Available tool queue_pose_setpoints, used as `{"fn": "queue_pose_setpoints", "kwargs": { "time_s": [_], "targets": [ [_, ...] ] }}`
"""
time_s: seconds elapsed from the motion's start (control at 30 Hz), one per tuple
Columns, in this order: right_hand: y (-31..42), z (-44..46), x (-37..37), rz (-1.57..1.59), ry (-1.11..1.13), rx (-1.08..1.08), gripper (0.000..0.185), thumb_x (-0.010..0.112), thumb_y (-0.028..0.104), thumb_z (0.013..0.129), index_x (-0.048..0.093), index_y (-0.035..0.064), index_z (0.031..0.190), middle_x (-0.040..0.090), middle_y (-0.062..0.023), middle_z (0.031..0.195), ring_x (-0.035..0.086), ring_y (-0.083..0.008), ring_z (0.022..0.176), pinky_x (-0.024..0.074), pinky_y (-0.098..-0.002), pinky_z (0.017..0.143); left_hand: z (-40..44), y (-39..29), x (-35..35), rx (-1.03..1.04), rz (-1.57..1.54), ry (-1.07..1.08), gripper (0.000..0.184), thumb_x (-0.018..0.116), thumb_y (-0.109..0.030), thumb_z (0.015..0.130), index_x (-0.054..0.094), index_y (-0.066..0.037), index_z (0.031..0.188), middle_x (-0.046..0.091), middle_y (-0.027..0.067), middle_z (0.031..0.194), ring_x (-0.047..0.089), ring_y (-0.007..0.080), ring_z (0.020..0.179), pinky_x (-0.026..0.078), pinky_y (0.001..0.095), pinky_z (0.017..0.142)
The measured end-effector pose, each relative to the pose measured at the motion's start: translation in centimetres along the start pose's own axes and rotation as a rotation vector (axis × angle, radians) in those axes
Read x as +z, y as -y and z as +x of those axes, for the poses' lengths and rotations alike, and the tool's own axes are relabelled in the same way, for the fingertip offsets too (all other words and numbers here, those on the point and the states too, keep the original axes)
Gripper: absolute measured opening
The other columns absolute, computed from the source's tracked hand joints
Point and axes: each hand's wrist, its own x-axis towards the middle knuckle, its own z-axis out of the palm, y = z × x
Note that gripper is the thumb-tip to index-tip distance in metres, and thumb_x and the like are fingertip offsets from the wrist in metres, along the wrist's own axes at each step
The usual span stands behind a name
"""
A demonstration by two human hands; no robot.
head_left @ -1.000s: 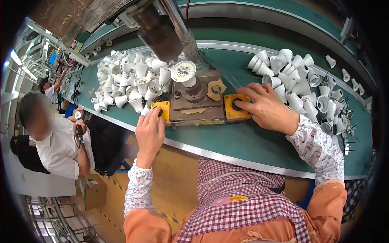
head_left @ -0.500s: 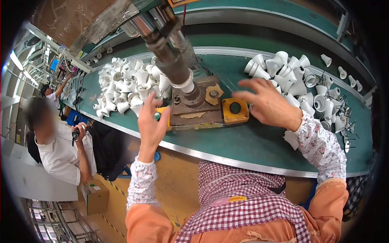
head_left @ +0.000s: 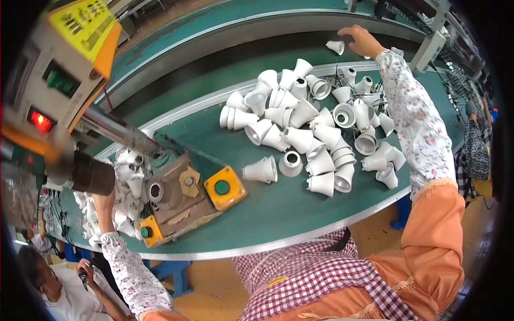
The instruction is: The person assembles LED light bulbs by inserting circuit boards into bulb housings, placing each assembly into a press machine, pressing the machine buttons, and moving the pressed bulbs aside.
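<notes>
My right hand (head_left: 363,41) reaches over the dark strip behind the bench, fingers stretched and apart. A white cone-shaped lamp cup (head_left: 335,47) lies just left of its fingertips, and another white piece is partly under the hand. My left hand (head_left: 104,207) is by the left pile of white lamp cups (head_left: 128,206), behind the dark press ram (head_left: 88,174), which hides its fingers. Between the hands stands the press base (head_left: 182,200), with a round metal seat. Green buttons sit on its right yellow box (head_left: 226,188) and left yellow box (head_left: 151,231).
A heap of white lamp cups (head_left: 321,136), some with thin dark wires, covers the right of the green bench (head_left: 257,214). The press control box (head_left: 64,59) with a lit red switch looms at upper left. A person (head_left: 53,281) is at lower left.
The view has turned right. My right hand has gone from beside the right button to the strip behind; my left hand from the left button to behind the ram. The cup under the ram no longer shows.
</notes>
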Motion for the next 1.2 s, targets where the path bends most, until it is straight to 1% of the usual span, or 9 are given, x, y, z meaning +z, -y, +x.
{"fn": "queue_pose_setpoints", "kwargs": {
  "time_s": [0.2,0.3,0.43,0.5,0.57,0.6,0.63,0.83,1.2],
  "targets": [
    [-1.6,2.2,6.4,-0.188,0.213,0.114,0.056,0.056,0.000,0.078,0.058,0.0335,0.123,0.039,-0.0116,0.141,0.045,-0.0365,0.121,0.0372,-0.0451,0.102,-2.6,-3.1,0.3,-0.017,0.009,-0.228,0.043,0.066,-0.015,0.081,0.056,0.000,0.121,0.056,0.0187,0.124,0.051,0.0326,0.115,0.034,0.0373,0.102],
    [-5.4,4.5,11.1,-0.271,0.260,-0.167,0.049,0.061,0.006,0.077,0.059,0.0272,0.122,0.049,-0.0142,0.133,0.049,-0.0346,0.119,0.0403,-0.0413,0.100,-5.7,-2.6,-1.0,0.000,0.306,-0.269,0.039,0.069,-0.014,0.080,0.058,0.001,0.114,0.058,0.0187,0.115,0.052,0.0351,0.107,0.036,0.0412,0.097],
    [-7.1,6.3,12.7,0.020,0.372,0.073,0.034,0.067,-0.001,0.068,0.067,0.0142,0.099,0.053,-0.0168,0.124,0.056,-0.0369,0.106,0.0456,-0.0419,0.093,-9.3,-7.6,-2.5,-0.040,0.163,-0.356,0.031,0.066,-0.008,0.079,0.059,-0.003,0.108,0.058,0.0150,0.105,0.051,0.0326,0.103,0.039,0.0401,0.093],
    [-5.5,7.9,11.6,0.082,0.087,-0.142,0.031,0.068,0.006,0.068,0.065,0.0057,0.099,0.062,-0.0196,0.102,0.060,-0.0387,0.097,0.0479,-0.0435,0.085,-11.4,-8.4,-2.2,-0.116,0.108,-0.351,0.030,0.066,-0.008,0.080,0.059,-0.003,0.109,0.058,0.0147,0.105,0.051,0.0321,0.102,0.040,0.0391,0.091],
    [0.6,9.7,7.7,0.349,-0.124,-0.290,0.036,0.066,0.012,0.074,0.062,0.0029,0.109,0.065,-0.0177,0.089,0.064,-0.0306,0.077,0.0515,-0.0364,0.070,-13.1,-9.2,-1.4,-0.162,0.040,-0.354,0.027,0.064,-0.009,0.083,0.059,-0.003,0.109,0.058,0.0148,0.104,0.051,0.0315,0.102,0.041,0.0382,0.090],
    [8.3,9.1,1.3,0.635,0.251,0.089,0.035,0.063,0.016,0.079,0.062,0.0047,0.111,0.063,-0.0101,0.084,0.060,-0.0141,0.064,0.0471,-0.0250,0.051,-13.9,-9.7,-0.9,-0.181,0.024,-0.356,0.026,0.063,-0.008,0.084,0.059,-0.003,0.109,0.058,0.0148,0.104,0.051,0.0313,0.102,0.041,0.0381,0.090],
    [12.9,8.8,-1.8,0.792,0.308,-0.039,0.035,0.061,0.022,0.083,0.061,0.0056,0.114,0.059,-0.0030,0.081,0.053,-0.0035,0.059,0.0382,-0.0166,0.042,-14.5,-10.2,-0.3,-0.195,0.006,-0.358,0.025,0.062,-0.008,0.085,0.059,-0.003,0.109,0.058,0.0148,0.105,0.051,0.0310,0.103,0.041,0.0380,0.090],
    [34.9,2.0,-10.0,1.495,0.653,-0.444,0.036,0.060,0.032,0.091,0.060,-0.0008,0.105,0.063,-0.0051,0.079,0.049,-0.0027,0.047,0.0406,-0.0149,0.041,-16.8,-11.2,3.9,-0.306,-0.124,-0.562,0.027,0.050,-0.015,0.095,0.055,-0.001,0.116,0.054,0.0125,0.115,0.050,0.0239,0.104,0.041,0.0335,0.088],
    [47.9,-0.2,-7.7,1.714,0.854,-0.243,0.034,0.067,0.026,0.086,0.063,-0.0051,0.099,0.061,-0.0049,0.068,0.052,-0.0056,0.045,0.0361,-0.0182,0.037,-17.4,-11.9,5.3,-0.365,-0.223,-0.655,0.032,0.044,-0.021,0.098,0.050,0.002,0.119,0.051,0.0147,0.115,0.049,0.0229,0.098,0.043,0.0320,0.085]
  ]
}}
